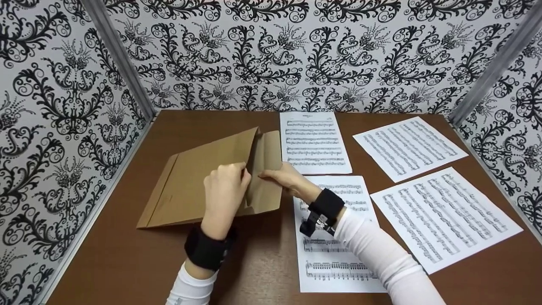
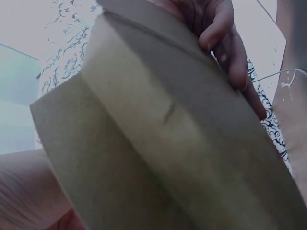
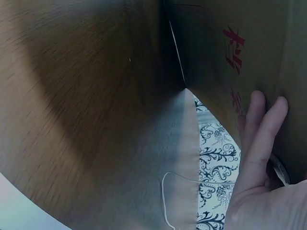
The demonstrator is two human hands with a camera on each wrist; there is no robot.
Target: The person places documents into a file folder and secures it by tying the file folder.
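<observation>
A large brown paper envelope (image 1: pixel 190 186) is tilted up off the brown table (image 1: pixel 127 262), its open end towards the middle. My left hand (image 1: pixel 242 173) grips the envelope's body at the mouth edge. My right hand (image 1: pixel 266 174) pinches the opened flap (image 1: pixel 267 154), thumb on top. In the right wrist view the fingers (image 3: pixel 261 139) lie straight against the envelope's underside (image 3: pixel 230 72), which carries red print. The left wrist view is filled by the envelope (image 2: pixel 158 143), with fingers (image 2: pixel 225 43) curled over its upper edge. What is inside the envelope is hidden.
Several sheets of printed music lie on the table: one at the back centre (image 1: pixel 313 142), one at the back right (image 1: pixel 408 146), one at the right (image 1: pixel 444 216), and one under my right forearm (image 1: pixel 334 254). Patterned walls (image 1: pixel 63 106) close in three sides.
</observation>
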